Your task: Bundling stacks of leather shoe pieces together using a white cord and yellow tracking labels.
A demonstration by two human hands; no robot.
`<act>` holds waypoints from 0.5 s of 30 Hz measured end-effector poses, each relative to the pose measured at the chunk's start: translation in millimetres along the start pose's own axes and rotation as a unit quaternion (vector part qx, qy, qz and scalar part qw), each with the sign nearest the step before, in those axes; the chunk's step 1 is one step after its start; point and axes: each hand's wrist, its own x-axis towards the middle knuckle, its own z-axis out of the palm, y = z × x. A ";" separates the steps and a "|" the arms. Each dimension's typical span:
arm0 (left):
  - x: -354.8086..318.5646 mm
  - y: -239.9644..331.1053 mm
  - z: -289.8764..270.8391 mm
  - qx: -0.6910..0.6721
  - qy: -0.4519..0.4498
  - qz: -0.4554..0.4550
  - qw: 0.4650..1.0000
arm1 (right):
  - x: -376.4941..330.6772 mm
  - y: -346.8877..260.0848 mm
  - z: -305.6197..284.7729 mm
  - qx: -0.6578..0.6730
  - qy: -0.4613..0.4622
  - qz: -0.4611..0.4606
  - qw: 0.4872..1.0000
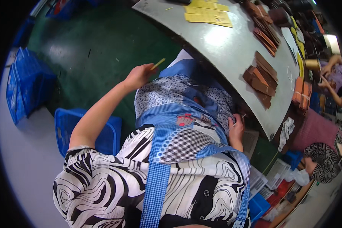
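Left hand point(139, 75): grip closed, fingers curled together around a thin yellowish stick point(158, 63), which juts up and to the right out of the fist. The arm is stretched away from the body, bare forearm rising from a black-and-white patterned sleeve, hand held out over the dark green floor point(98, 45) and level with the lap, clear of the tabletop point(231, 49).

Right hand point(236, 128): grip closed, fingertips pinched on a small thin item at the near edge of the tabletop; the item is too small to identify. The wrist is bent, and the hand sits low, just beside the blue patchwork apron point(186, 110) that covers the lap.

On the tabletop: a loose stack of brown flat pieces point(262, 78) well apart from both hands, a second row of brown pieces point(264, 26) farther off, and yellow sheets point(208, 13) at the far end. A white rag point(287, 131) hangs off the tabletop's corner.

On the floor to the person's left: two blue plastic crates point(26, 87). Another person point(332, 76) works at the right rim.
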 end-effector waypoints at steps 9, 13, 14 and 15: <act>-93.2 -200.4 150.7 -0.142 -0.207 -0.163 0.954 | -83.5 15.8 -89.6 0.129 -0.237 0.122 0.955; -133.5 -143.4 146.0 -0.289 -0.145 -0.120 0.939 | -23.2 -98.4 -188.2 0.192 -0.206 0.046 0.958; -130.8 -142.8 144.0 -0.290 -0.138 -0.125 0.939 | -13.4 -108.6 -200.2 0.258 -0.185 0.031 0.948; -128.8 -141.4 141.7 -0.291 -0.130 -0.130 0.939 | -4.3 -119.0 -203.2 0.339 -0.156 -0.017 0.927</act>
